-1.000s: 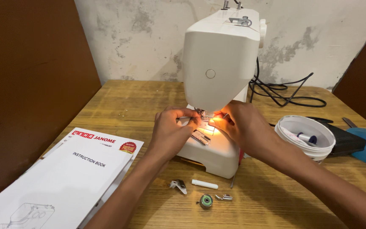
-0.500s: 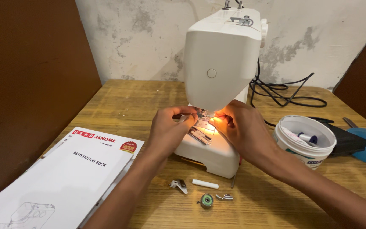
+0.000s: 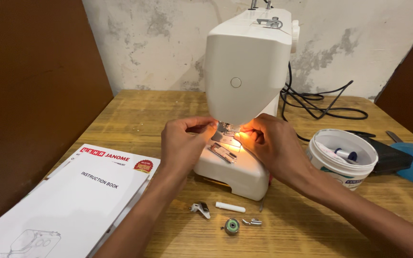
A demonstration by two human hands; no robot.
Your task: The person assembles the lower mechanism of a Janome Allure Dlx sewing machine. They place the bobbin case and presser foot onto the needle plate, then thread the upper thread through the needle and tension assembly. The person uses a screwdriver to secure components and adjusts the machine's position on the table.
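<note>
White sewing machine (image 3: 247,71), centre of frame on the wooden desk (image 3: 311,224): judged heavy and rigid, best gripped by its body, its needle area fine and fragile. Left hand (image 3: 183,142) and right hand (image 3: 268,143) were pinched nearly closed under the lit needle area; whether they held anything could not be told.
</note>
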